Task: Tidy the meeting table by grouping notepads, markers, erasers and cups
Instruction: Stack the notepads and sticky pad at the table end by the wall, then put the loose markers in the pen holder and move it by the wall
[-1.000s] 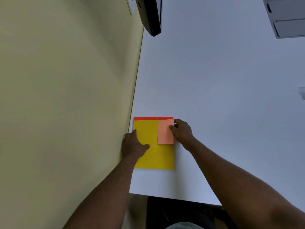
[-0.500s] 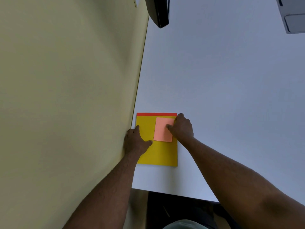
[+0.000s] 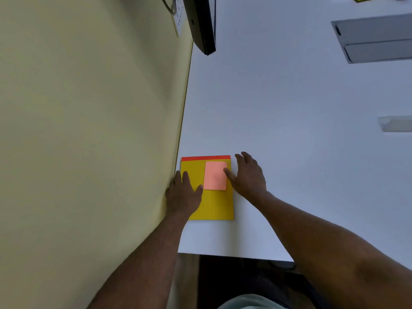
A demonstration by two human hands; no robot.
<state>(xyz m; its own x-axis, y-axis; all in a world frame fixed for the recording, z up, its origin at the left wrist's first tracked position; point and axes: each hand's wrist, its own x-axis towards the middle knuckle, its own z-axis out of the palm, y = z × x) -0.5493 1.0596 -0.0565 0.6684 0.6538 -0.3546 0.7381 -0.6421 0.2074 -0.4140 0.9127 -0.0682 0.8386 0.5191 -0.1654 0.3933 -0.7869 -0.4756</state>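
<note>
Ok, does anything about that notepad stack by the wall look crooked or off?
Nothing stands out. The pink pad lies flat and roughly square on the yellow notepad, which sits against the wall. Left hand rests on it.

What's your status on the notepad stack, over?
Left hand flat on yellow notepad. Right hand open, thumb at pink pad edge. Pink pad lies on yellow. Nothing blocking.

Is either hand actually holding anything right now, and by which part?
Nothing is gripped. The left hand rests on the yellow notepad; the right hand's thumb touches the pink sticky pad's right edge.
</note>
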